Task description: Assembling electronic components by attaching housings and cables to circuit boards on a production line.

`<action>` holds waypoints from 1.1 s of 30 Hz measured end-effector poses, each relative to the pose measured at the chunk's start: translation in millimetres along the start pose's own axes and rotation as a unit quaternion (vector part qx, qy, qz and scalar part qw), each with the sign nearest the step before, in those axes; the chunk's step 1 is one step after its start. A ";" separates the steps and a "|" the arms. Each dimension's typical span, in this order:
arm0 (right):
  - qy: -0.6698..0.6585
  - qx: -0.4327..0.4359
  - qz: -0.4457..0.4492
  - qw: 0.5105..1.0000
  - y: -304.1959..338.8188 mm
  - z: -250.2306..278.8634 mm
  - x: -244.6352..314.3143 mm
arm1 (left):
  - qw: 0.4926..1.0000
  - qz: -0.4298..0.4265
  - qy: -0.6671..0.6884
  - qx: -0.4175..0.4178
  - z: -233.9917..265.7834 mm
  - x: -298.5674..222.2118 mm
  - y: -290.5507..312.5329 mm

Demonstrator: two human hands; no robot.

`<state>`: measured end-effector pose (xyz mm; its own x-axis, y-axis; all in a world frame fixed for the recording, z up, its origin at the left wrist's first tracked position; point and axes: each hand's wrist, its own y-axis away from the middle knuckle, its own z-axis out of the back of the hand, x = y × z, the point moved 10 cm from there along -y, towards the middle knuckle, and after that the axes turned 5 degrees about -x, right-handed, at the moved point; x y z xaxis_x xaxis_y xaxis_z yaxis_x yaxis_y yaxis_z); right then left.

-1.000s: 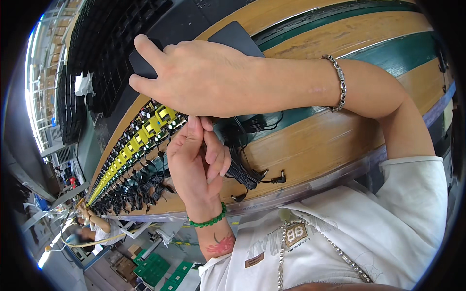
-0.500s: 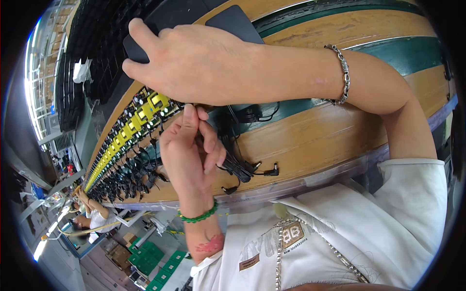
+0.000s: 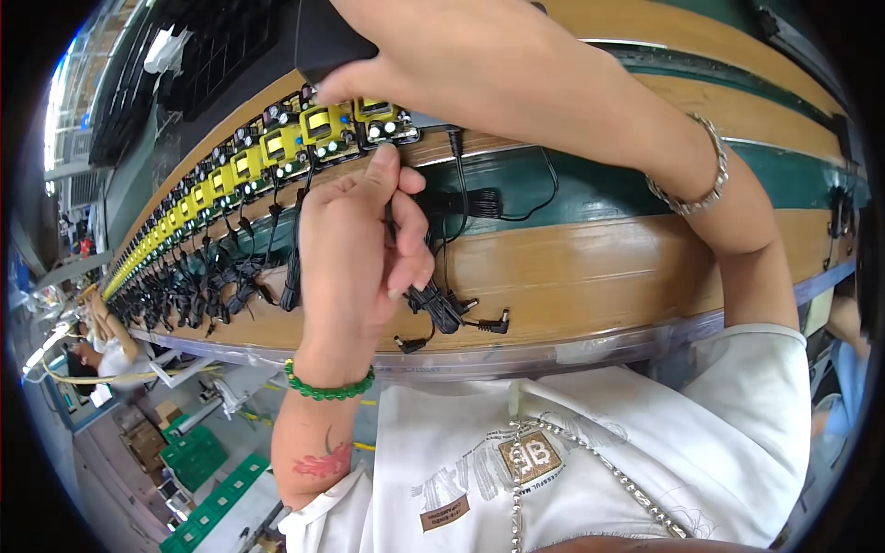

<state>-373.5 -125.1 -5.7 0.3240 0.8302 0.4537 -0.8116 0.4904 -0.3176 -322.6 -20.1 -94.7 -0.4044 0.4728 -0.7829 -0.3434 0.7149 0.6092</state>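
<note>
My left hand [image 3: 355,235], with a green bead bracelet, is closed in a loose pinch. Its thumb tip meets the lower edge of the nearest circuit board [image 3: 383,124], where a black cable seems to run in the fingers; the hand mostly hides it. Stretching across from the right, my right hand [image 3: 433,51] grips a black plastic case [image 3: 324,41] above the row of boards. The top edge of the view cuts off part of this hand. Below my left fingers lies a tied black cable bundle [image 3: 438,309] with barrel plugs [image 3: 493,322].
A long row of boards with yellow transformers [image 3: 212,184] runs far left, their black cords [image 3: 217,276] hanging nearer me. A grey flat piece with a cord [image 3: 455,140] lies under my right forearm. Black trays [image 3: 221,55] stand beyond. Another person [image 3: 111,346] works far left.
My right hand has moved up and right with the black case, uncovering the nearest boards. My left hand stays pinched near the board edge. The whole view has shifted.
</note>
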 end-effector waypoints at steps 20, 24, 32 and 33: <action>-0.015 0.102 -0.108 0.989 6.0 19.2 -4.8 | 0.983 -0.005 0.169 0.070 -5.8 13.1 -6.2; -0.399 0.094 -0.120 0.904 -2.8 10.4 -19.8 | 0.979 -0.017 0.180 0.094 -11.2 10.5 -3.4; -0.631 0.056 -0.029 0.773 -26.8 58.0 -10.0 | 0.975 0.008 0.205 0.085 -6.3 21.2 -1.9; -0.628 0.056 -0.026 0.776 -25.9 55.9 -8.5 | 0.974 0.001 0.208 0.094 -6.5 18.3 -3.0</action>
<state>-382.4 -159.6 45.2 -0.3145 -0.1369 0.9393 -0.8734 0.4292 -0.2299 -334.5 -17.0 -110.0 -0.7269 0.2526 -0.6386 -0.1971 0.8140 0.5464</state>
